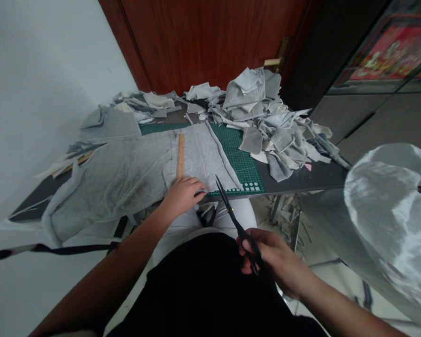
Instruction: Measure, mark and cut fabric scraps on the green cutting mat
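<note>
Right of lower centre, the right hand is closed around the handles of black scissors, their long axis diagonal, tips toward the upper left. At centre, the left hand lies at the front edge of the grey cloth and the foot of a wooden ruler (whether its fingers pinch, I cannot tell). Beneath sits a green mat; fabric scraps crowd it at upper right. Ruler markings are illegibly small.
</note>
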### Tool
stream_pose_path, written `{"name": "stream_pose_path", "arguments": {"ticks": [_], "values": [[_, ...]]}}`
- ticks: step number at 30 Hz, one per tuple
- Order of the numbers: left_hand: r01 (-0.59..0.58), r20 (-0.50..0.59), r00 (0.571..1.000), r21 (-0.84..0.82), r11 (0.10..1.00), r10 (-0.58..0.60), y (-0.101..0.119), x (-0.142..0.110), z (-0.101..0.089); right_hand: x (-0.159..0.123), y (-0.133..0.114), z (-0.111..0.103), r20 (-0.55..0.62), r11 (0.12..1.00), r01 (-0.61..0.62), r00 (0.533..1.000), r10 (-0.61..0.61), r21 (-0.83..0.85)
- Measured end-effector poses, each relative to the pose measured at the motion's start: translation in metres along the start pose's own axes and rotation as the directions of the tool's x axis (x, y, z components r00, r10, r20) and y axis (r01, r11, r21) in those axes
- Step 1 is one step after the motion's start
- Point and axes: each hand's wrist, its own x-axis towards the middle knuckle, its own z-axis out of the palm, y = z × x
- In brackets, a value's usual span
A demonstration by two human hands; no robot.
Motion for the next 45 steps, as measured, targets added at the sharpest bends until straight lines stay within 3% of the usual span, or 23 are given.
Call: {"name": "stream_pose_path", "arguments": {"ticks": [11, 16, 21, 45], "values": [[0.044, -0.099, 0.994, -0.030, 0.999, -0.047, 0.003, -0.002, 0.006, 0.002, 0.010, 0.010, 0.031, 0.995, -0.080, 0.996, 0.082, -0.053], [0.114, -0.124, 0.985, -0.080, 0.990, -0.124, 0.004, -0.001, 0.007, 0.006, 0.013, 0.013, 0.035, 0.995, -0.079, 0.996, 0.081, -0.066], [0.119, -0.140, 0.982, -0.078, 0.990, -0.129, 0.005, -0.001, 0.008, 0.015, 0.013, 0.018, 0.015, 0.997, -0.072, 0.997, 0.073, -0.020], [0.086, -0.089, 0.993, 0.036, 0.996, -0.082, 0.009, -0.002, 0.011, 0.027, 0.008, 0.030, 0.054, 0.994, -0.076, 0.996, 0.072, 0.077]]}}
